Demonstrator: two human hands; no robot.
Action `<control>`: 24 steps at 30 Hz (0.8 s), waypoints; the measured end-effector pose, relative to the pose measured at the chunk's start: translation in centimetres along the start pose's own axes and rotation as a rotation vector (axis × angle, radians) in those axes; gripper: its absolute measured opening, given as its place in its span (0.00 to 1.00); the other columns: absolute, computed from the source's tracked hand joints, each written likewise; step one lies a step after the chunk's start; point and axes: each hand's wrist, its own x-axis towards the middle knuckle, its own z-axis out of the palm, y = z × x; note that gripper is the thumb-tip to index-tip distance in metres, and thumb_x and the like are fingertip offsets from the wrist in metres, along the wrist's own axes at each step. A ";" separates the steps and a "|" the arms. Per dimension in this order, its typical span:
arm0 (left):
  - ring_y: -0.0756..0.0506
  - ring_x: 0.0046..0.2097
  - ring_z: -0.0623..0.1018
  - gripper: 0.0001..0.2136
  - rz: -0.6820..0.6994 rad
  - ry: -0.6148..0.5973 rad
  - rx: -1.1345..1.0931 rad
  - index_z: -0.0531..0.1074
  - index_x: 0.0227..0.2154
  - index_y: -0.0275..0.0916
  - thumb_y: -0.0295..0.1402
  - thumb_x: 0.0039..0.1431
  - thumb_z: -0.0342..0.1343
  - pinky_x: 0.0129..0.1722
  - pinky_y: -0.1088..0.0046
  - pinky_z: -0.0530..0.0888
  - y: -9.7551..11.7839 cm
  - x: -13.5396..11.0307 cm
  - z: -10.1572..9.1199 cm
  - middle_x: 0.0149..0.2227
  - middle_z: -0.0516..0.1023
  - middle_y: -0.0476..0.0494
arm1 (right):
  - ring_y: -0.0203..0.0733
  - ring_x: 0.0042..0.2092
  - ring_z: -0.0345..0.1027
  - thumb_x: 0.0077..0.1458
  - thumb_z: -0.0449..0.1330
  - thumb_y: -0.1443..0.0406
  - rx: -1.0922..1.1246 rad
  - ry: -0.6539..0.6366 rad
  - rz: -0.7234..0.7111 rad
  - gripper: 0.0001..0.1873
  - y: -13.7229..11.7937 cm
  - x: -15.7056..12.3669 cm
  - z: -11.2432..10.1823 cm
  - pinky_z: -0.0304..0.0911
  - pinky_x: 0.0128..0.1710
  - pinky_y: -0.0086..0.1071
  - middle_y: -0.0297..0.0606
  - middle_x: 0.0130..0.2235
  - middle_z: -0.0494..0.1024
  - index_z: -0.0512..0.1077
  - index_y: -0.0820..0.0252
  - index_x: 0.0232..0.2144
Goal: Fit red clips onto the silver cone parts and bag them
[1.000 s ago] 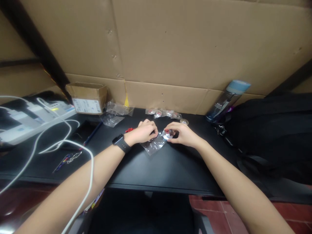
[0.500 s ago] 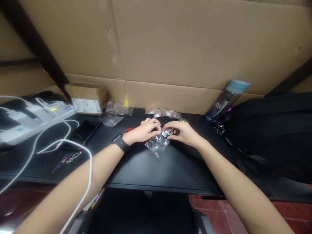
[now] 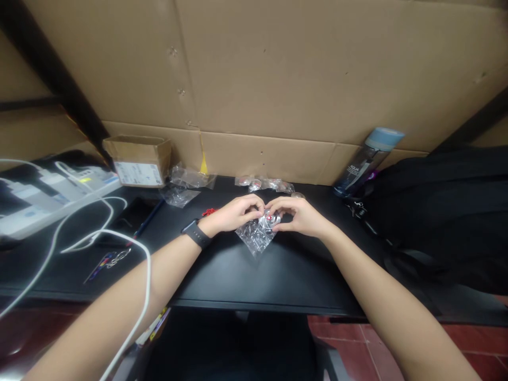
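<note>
A round silvery disc with a red centre (image 3: 270,218) is between my hands, at the mouth of a clear plastic bag (image 3: 255,241) on the black desk. My right hand (image 3: 298,216) grips the disc from the right, thumb below and fingers above. From the left, my left hand (image 3: 243,213) pinches the bag's upper edge; a dark watch (image 3: 196,233) is on that wrist. The disc's lower-left part seems to lie inside or behind the film; I cannot tell which. A small red item (image 3: 208,211) lies beside my left wrist.
Several bagged discs (image 3: 273,183) lie along the cardboard wall. Crumpled clear bags (image 3: 180,194) and a cardboard box (image 3: 138,161) are at back left. A power strip (image 3: 59,198) with white cables fills the left. A bottle (image 3: 367,161) and a black bag (image 3: 440,222) stand right.
The disc has shifted slightly left toward the bag, with my right hand closing in. My left fingers now meet my right fingertips at the bag's upper edge.
</note>
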 end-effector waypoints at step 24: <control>0.45 0.47 0.78 0.06 -0.021 0.131 -0.157 0.75 0.36 0.37 0.33 0.67 0.57 0.50 0.65 0.78 0.8 0.1 0.6 0.48 0.74 0.39 | 0.45 0.39 0.80 0.52 0.72 0.56 0.237 0.124 0.230 0.18 -0.3 0.2 0.9 0.77 0.45 0.43 0.41 0.36 0.84 0.80 0.61 0.40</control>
